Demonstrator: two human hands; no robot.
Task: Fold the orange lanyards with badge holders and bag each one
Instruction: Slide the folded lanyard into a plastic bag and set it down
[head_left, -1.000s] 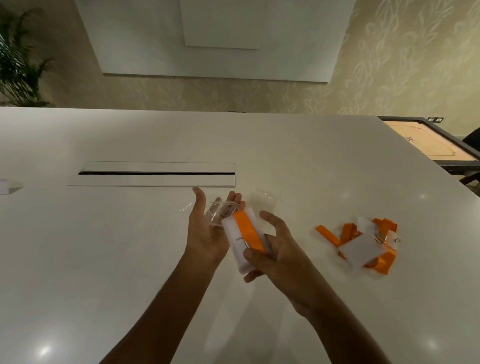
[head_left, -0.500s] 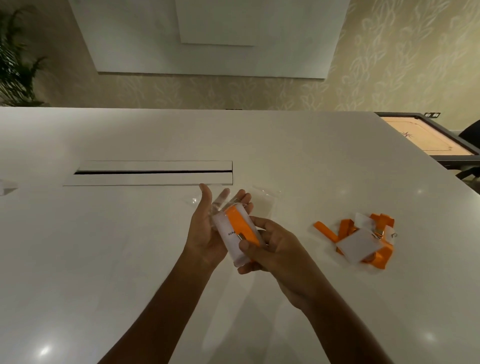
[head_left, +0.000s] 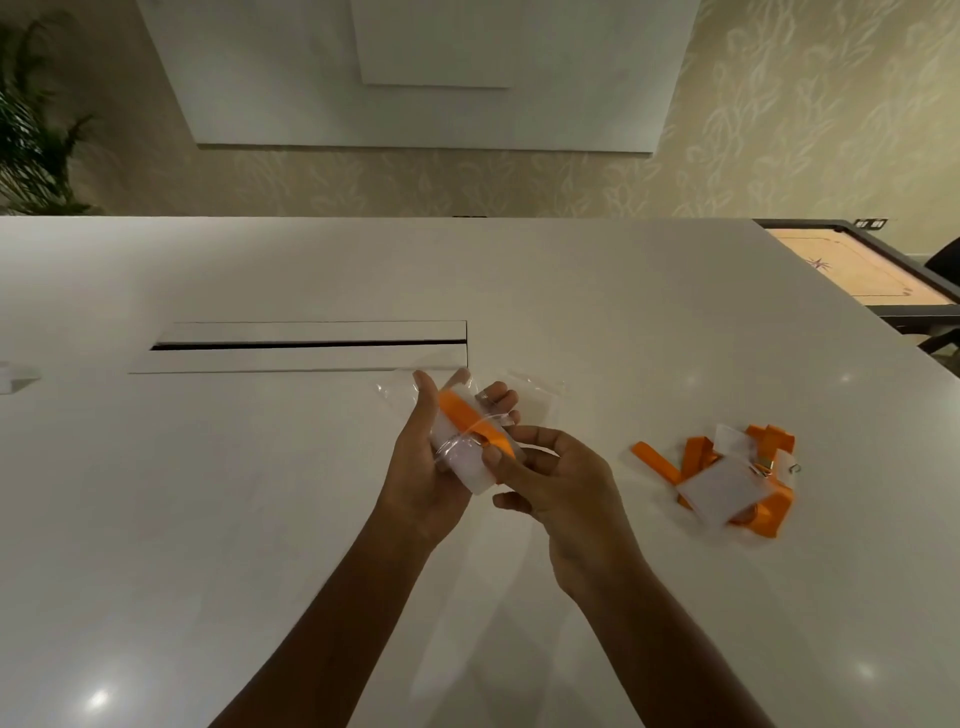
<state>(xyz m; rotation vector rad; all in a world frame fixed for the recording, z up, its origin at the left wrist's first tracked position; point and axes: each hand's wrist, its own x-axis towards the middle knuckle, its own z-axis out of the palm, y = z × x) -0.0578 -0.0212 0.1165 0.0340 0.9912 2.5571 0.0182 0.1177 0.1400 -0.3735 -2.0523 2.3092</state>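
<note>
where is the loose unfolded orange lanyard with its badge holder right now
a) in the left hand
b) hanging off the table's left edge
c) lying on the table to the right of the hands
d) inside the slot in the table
c, the loose lanyard lies in a heap on the white table, right of the right hand.

A wide white worktop (head_left: 260, 519) fills most of the view, with a long slotted cable hatch (head_left: 306, 347) set into it. Beyond its far edge hangs a large white wall panel (head_left: 426, 78) on leaf-patterned wallpaper (head_left: 810, 130). A potted plant (head_left: 31, 130) stands far left. A carrom board (head_left: 862, 270) sits far right.
</note>
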